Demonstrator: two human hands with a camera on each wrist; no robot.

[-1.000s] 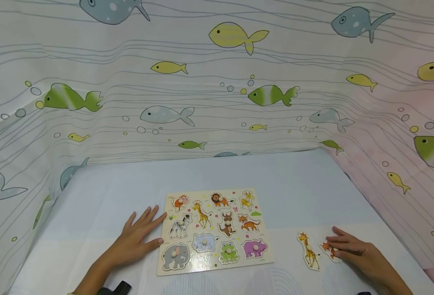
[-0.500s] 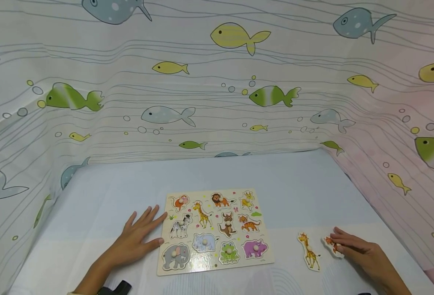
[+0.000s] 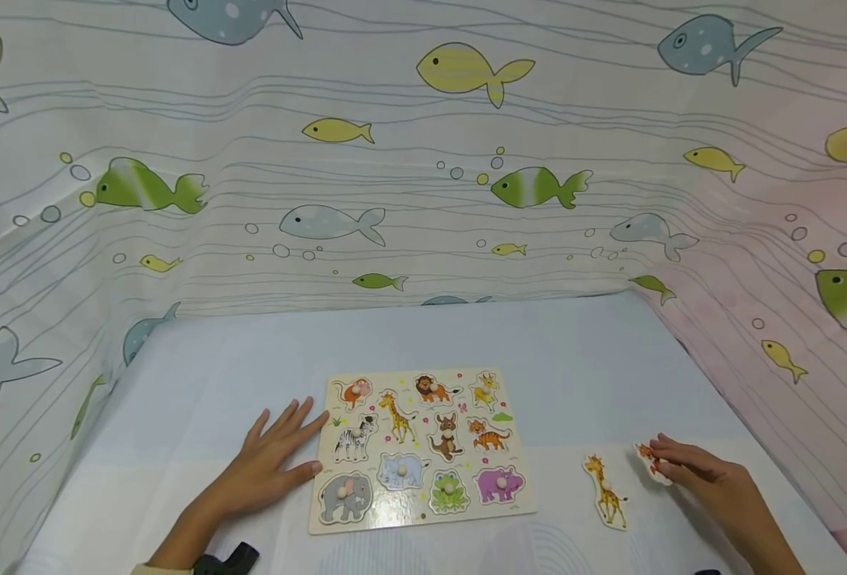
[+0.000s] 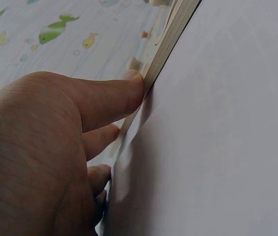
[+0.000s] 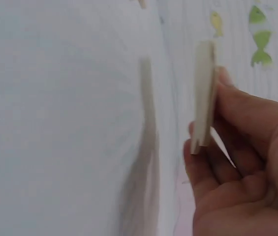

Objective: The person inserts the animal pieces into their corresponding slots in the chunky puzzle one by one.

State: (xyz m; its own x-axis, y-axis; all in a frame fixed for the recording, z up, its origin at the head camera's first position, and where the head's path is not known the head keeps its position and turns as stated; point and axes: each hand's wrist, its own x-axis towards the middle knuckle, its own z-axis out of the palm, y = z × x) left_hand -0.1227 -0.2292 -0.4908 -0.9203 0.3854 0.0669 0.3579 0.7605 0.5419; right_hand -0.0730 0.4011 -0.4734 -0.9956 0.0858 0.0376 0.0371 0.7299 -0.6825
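Note:
My left hand lies with spread fingers at the left edge of a wooden animal puzzle board. In the left wrist view, the thumb presses on the board's side edge. My right hand pinches a small orange tiger puzzle piece between thumb and fingers, right of the board. The right wrist view has this piece edge-on, lifted off the table with its shadow beside it. A giraffe puzzle piece lies flat on the table between the board and my right hand.
Knobbed animal pieces sit in the board, among them an elephant, a frog and a purple hippo. Printed fish curtains enclose the pale table at the back and sides.
My right hand has taken hold of the tiger piece, raised it from the table and tilted it, drawing slightly away from the giraffe. My left hand stays at the board's edge.

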